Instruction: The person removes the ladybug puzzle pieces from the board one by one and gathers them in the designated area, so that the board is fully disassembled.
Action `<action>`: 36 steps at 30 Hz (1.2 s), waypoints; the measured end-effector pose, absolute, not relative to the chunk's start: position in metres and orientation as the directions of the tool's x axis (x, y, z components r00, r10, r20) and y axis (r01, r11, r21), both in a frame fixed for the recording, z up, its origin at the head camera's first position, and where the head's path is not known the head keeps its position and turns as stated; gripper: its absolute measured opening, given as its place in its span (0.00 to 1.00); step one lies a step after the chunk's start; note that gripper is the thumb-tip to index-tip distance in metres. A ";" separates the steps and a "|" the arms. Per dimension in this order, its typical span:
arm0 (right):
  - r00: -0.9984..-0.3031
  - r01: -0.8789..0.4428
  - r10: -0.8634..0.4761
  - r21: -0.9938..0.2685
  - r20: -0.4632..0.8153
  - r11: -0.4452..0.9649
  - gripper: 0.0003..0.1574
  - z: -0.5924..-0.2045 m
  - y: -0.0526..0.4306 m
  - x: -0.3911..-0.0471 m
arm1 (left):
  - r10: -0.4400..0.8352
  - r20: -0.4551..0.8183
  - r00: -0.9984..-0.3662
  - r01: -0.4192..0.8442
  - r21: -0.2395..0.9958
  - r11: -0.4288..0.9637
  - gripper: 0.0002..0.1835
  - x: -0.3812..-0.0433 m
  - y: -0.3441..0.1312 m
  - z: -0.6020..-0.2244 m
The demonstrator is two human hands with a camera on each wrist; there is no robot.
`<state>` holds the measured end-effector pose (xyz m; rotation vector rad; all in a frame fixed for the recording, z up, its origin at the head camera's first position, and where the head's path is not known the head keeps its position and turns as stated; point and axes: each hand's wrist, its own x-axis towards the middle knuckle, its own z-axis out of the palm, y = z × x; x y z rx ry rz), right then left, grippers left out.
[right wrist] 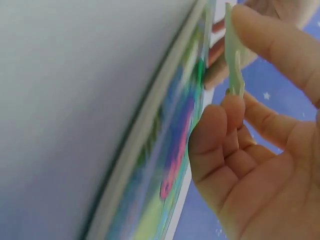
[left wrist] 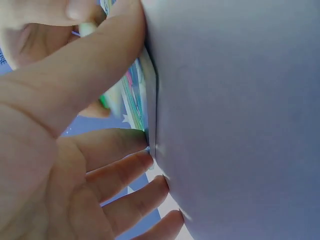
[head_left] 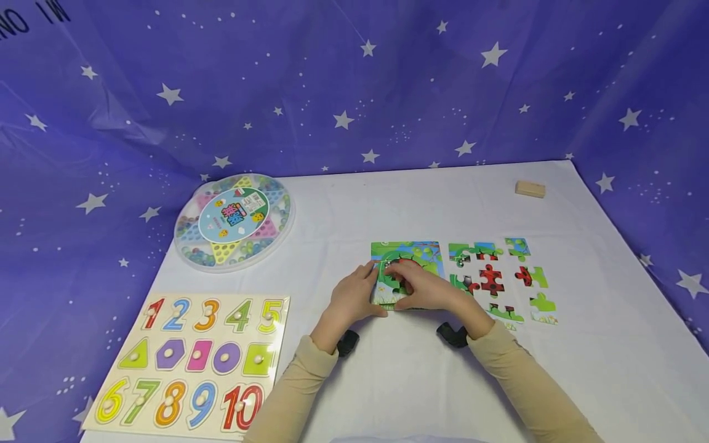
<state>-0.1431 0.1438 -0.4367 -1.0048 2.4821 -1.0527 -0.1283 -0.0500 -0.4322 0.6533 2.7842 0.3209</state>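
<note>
A square jigsaw board (head_left: 382,249) with a green and blue picture lies on the table, a partly visible red figure in its middle. My left hand (head_left: 351,296) rests along the board's left side, its fingertips touching the edge and the table and its thumb at the near corner. Over the board, my right hand (head_left: 428,289) pinches a jigsaw piece (right wrist: 234,52) between thumb and fingers; its pale side shows in the right wrist view. Several loose jigsaw pieces, among them a red one (head_left: 492,280), lie just right of the board.
At the left front lies a peg board (head_left: 213,326) with knobbed numbers and shapes. Behind it is a round marble game (head_left: 235,223) under a clear cover. A small wooden block (head_left: 530,189) sits at the back right. A starry purple cloth (head_left: 343,86) hangs behind the white table.
</note>
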 end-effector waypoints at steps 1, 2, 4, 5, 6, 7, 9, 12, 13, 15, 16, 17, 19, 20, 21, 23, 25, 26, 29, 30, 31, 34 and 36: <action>-0.724 -0.492 -0.689 -0.726 0.034 0.481 0.39 -0.437 0.147 -0.143 | 0.456 -0.205 -0.866 0.397 0.272 0.877 0.52 -0.128 -0.050 -0.432; -0.723 -0.486 -0.690 -0.739 0.040 0.467 0.39 -0.437 0.150 -0.143 | 0.452 -0.208 -0.868 0.393 0.271 0.879 0.52 -0.128 -0.050 -0.432; -0.731 -0.445 -0.682 -0.772 0.021 0.453 0.38 -0.434 0.158 -0.142 | 0.443 -0.210 -0.872 0.385 0.268 0.883 0.52 -0.128 -0.050 -0.433; -0.740 -0.427 -0.673 -0.780 0.011 0.457 0.38 -0.431 0.162 -0.140 | 0.438 -0.211 -0.874 0.380 0.267 0.886 0.53 -0.128 -0.050 -0.433; -0.753 -0.398 -0.658 -0.788 -0.011 0.469 0.38 -0.428 0.167 -0.138 | 0.434 -0.211 -0.876 0.375 0.268 0.888 0.53 -0.128 -0.050 -0.433; -0.767 -0.375 -0.641 -0.792 -0.026 0.481 0.38 -0.426 0.172 -0.136 | 0.431 -0.211 -0.878 0.371 0.270 0.888 0.53 -0.128 -0.050 -0.434; -0.796 -0.334 -0.603 -0.795 -0.049 0.506 0.39 -0.421 0.184 -0.130 | 0.431 -0.208 -0.878 0.370 0.276 0.887 0.53 -0.128 -0.049 -0.434; -0.836 -0.289 -0.544 -0.785 -0.072 0.548 0.41 -0.416 0.204 -0.119 | 0.436 -0.200 -0.877 0.372 0.292 0.881 0.53 -0.127 -0.049 -0.433; -0.844 -0.274 -0.530 -0.786 -0.081 0.555 0.42 -0.416 0.211 -0.116 | 0.438 -0.199 -0.877 0.373 0.294 0.880 0.53 -0.126 -0.049 -0.432; -0.858 -0.252 -0.506 -0.781 -0.093 0.571 0.42 -0.416 0.225 -0.109 | 0.440 -0.201 -0.875 0.374 0.295 0.879 0.53 -0.126 -0.049 -0.432; -0.861 -0.245 -0.498 -0.780 -0.098 0.576 0.42 -0.417 0.231 -0.106 | 0.439 -0.203 -0.875 0.373 0.295 0.880 0.52 -0.125 -0.049 -0.431; -0.864 -0.244 -0.494 -0.776 -0.097 0.581 0.42 -0.418 0.237 -0.103 | 0.439 -0.205 -0.875 0.372 0.294 0.880 0.52 -0.125 -0.050 -0.431; -0.865 -0.240 -0.490 -0.771 -0.106 0.590 0.41 -0.420 0.247 -0.098 | 0.439 -0.207 -0.875 0.373 0.292 0.881 0.52 -0.125 -0.050 -0.432; -0.865 -0.242 -0.490 -0.763 -0.111 0.599 0.41 -0.421 0.251 -0.095 | 0.438 -0.206 -0.875 0.373 0.291 0.881 0.53 -0.125 -0.050 -0.432; -0.863 -0.241 -0.491 -0.757 -0.120 0.608 0.41 -0.422 0.254 -0.093 | 0.438 -0.205 -0.875 0.373 0.291 0.881 0.53 -0.125 -0.051 -0.432; -0.864 -0.227 -0.483 -0.743 -0.145 0.629 0.40 -0.425 0.257 -0.090 | 0.436 -0.199 -0.878 0.373 0.289 0.882 0.53 -0.126 -0.052 -0.433; -0.867 -0.221 -0.471 -0.722 -0.162 0.655 0.40 -0.429 0.258 -0.087 | 0.435 -0.193 -0.880 0.373 0.289 0.882 0.53 -0.127 -0.052 -0.433; -0.869 -0.220 -0.465 -0.710 -0.168 0.668 0.39 -0.431 0.258 -0.086 | 0.435 -0.191 -0.880 0.373 0.289 0.882 0.53 -0.127 -0.053 -0.433; -0.879 -0.232 -0.449 -0.676 -0.162 0.700 0.39 -0.434 0.256 -0.084 | 0.434 -0.194 -0.880 0.370 0.293 0.882 0.53 -0.127 -0.053 -0.433; -0.881 -0.238 -0.446 -0.665 -0.160 0.708 0.39 -0.434 0.255 -0.084 | 0.433 -0.199 -0.879 0.368 0.293 0.882 0.53 -0.128 -0.054 -0.433; -0.881 -0.240 -0.445 -0.660 -0.160 0.712 0.39 -0.434 0.255 -0.083 | 0.432 -0.205 -0.878 0.366 0.294 0.883 0.53 -0.128 -0.054 -0.433; -0.881 -0.237 -0.441 -0.648 -0.169 0.724 0.40 -0.434 0.252 -0.082 | 0.432 -0.217 -0.876 0.363 0.295 0.884 0.53 -0.127 -0.054 -0.434; -0.882 -0.228 -0.437 -0.651 -0.178 0.724 0.40 -0.433 0.251 -0.080 | 0.434 -0.222 -0.873 0.364 0.295 0.883 0.53 -0.127 -0.054 -0.434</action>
